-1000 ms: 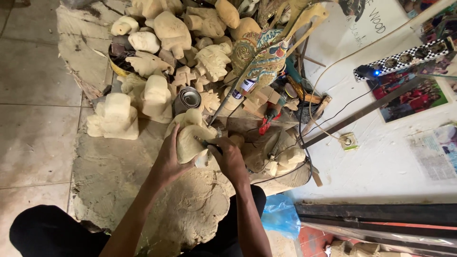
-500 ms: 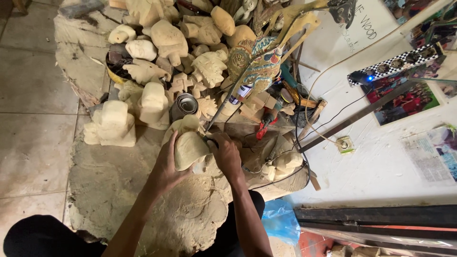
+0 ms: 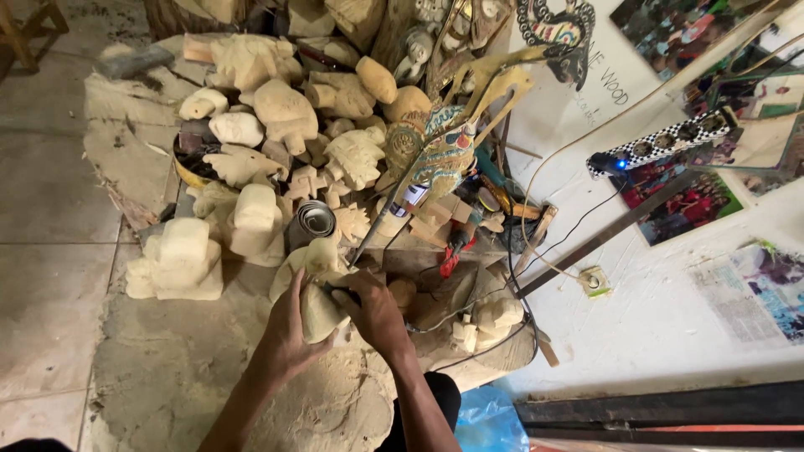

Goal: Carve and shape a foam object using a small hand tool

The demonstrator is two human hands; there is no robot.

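Note:
My left hand [image 3: 289,331] grips a pale unfinished wood carving [image 3: 316,289] from the left and below. My right hand [image 3: 375,311] is closed on a small dark tool [image 3: 339,293] whose tip rests against the carving's right side. Both hands work low in the middle of the view, above a mound of pale sawdust and shavings [image 3: 251,393]. Just behind the carving lies a grey roll of sandpaper [image 3: 314,222].
Several rough pale wood figures [image 3: 285,113] are heaped behind; a blocky one [image 3: 176,259] stands at left. A painted flat puppet [image 3: 435,151] leans on the pile. Cables, a checkered power strip [image 3: 662,142], a wall socket [image 3: 595,280] and posters are at right. Tiled floor [image 3: 50,276] lies left.
The view has shifted a little. My hands and the carving stay together, with the right hand's tool still worked against the carving's side.

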